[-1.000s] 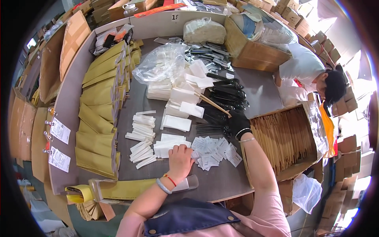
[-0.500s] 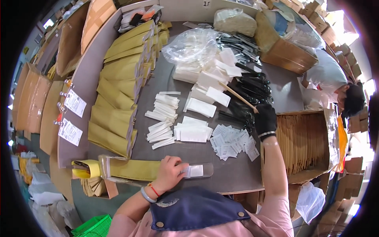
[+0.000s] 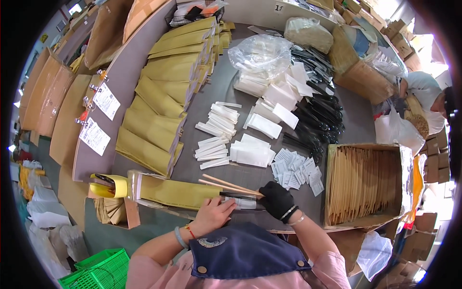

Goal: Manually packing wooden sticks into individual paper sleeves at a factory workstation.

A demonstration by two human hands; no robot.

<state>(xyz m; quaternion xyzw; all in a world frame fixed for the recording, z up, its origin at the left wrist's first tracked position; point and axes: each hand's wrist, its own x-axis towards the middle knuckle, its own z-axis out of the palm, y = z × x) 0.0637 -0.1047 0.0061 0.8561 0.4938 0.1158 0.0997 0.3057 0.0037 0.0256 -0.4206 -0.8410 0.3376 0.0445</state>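
My black-gloved right hand [image 3: 277,201] is closed around the ends of two wooden chopsticks [image 3: 230,183] and a thin black utensil whose kind I cannot make out. They point left over a clear plastic sleeve [image 3: 246,203] with a white packet inside. My bare left hand [image 3: 212,214] lies with fingers stretched across the near end of a yellow-brown paper sleeve [image 3: 180,193] and the edge of the clear one. Beyond my hands are white folded packets [image 3: 251,150], printed slips [image 3: 297,169] and a heap of black utensils [image 3: 320,115].
Yellow-brown paper sleeves [image 3: 149,125] overlap along the table's left side. A carton [image 3: 404,168] packed with thin wooden sticks stands at right. White packets lie under a clear bag [image 3: 260,55] at the back. A green basket [image 3: 103,269] sits low left; a co-worker [image 3: 423,96] is far right.
My right hand has come from the black heap back toward me and left, bringing the chopsticks and a black utensil over the clear sleeve. The left hand's fingers have straightened; the view has shifted.
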